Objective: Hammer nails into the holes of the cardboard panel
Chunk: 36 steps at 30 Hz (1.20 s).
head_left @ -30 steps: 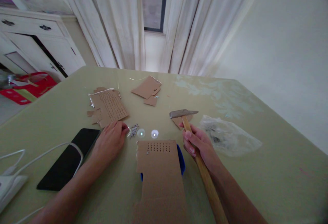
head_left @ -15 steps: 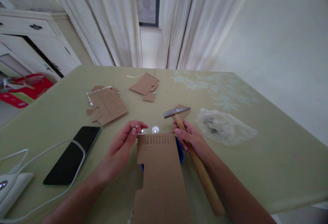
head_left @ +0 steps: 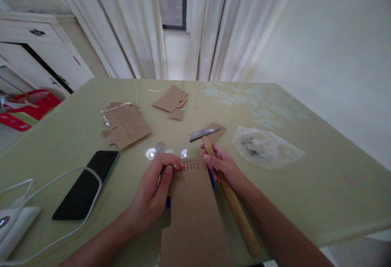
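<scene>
My right hand [head_left: 220, 166] grips the wooden handle of a hammer [head_left: 224, 185], whose steel head [head_left: 204, 134] hovers just beyond a long cardboard strip [head_left: 195, 214]. The strip has rows of small holes [head_left: 192, 164] at its far end and lies over a blue object [head_left: 211, 177]. My left hand [head_left: 155, 185] rests on the strip's left edge, thumb and forefinger pinched together beside the holes, apparently on a nail that is too small to make out. A small heap of nails [head_left: 159, 148] lies on the table just beyond that hand.
A black phone [head_left: 87, 183] with a white cable [head_left: 45, 185] lies left, a white device [head_left: 14, 226] at the edge. Punched cardboard scraps [head_left: 126, 124] and plain pieces [head_left: 171, 102] lie farther back. A clear plastic bag [head_left: 265, 148] sits right. The table's edge [head_left: 351, 228] is near right.
My left hand left the heap of nails and came back to the strip's left edge by the holes. The hammer drifted slightly left. The view tilted a little lower.
</scene>
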Each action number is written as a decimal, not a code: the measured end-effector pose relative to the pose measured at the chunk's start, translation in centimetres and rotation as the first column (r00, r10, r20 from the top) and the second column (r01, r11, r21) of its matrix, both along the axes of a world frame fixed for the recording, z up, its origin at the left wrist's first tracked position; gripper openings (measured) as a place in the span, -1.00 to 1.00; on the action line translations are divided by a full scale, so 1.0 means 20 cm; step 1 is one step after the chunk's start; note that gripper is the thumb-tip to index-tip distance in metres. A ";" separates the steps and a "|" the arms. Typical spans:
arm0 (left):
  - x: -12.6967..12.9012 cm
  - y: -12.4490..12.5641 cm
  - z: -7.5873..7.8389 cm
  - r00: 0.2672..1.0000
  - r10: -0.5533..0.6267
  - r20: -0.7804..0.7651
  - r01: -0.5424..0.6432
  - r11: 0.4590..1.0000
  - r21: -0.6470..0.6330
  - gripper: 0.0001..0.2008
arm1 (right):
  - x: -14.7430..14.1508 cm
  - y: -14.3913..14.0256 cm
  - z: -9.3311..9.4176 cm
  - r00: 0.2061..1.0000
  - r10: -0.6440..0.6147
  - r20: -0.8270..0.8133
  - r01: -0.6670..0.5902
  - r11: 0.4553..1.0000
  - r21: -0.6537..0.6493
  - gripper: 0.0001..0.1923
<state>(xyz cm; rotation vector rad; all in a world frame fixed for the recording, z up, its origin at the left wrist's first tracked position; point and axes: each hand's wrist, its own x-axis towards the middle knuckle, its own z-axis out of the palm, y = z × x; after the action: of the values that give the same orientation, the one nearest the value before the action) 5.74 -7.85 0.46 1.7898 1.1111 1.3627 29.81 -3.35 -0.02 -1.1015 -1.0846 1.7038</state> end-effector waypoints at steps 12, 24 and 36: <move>-0.05 0.04 0.00 0.994 -0.014 0.107 0.025 0.995 -0.094 -0.90 | -0.01 -0.02 0.04 0.999 -0.019 0.043 0.018 0.999 0.033 -0.30; -0.09 0.07 0.03 0.995 0.053 0.090 -0.041 0.991 -0.131 -0.94 | -0.02 -0.01 0.01 0.997 -0.069 0.026 0.069 0.998 0.009 -0.27; -0.11 0.09 0.06 0.999 -0.015 -0.041 0.014 0.999 -0.033 -0.97 | -0.02 -0.01 0.01 0.997 -0.065 0.038 0.064 0.997 0.032 -0.29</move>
<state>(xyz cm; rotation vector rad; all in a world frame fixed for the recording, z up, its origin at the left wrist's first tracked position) 3.56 -6.08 1.73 1.8067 1.1339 1.2966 29.42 -3.46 0.25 -1.1428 -1.0842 1.6162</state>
